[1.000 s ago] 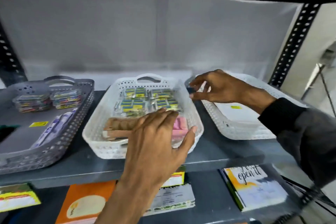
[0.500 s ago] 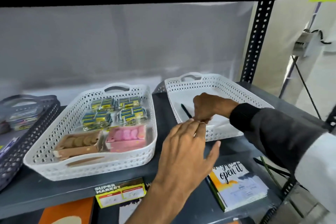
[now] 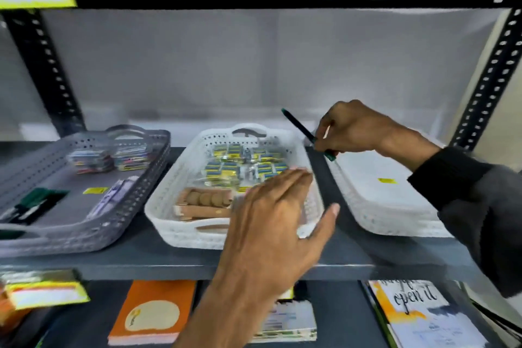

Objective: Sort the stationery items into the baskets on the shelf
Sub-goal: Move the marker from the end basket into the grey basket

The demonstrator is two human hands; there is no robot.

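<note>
pen (image 3: pixel 307 134) pinched in right hand (image 3: pixel 353 127)

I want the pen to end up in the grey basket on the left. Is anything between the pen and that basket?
Yes. The right hand holds the pen over the gap between the two white baskets. The middle white basket lies between it and the grey basket, and the open left hand hovers over that white basket's right side.
</note>
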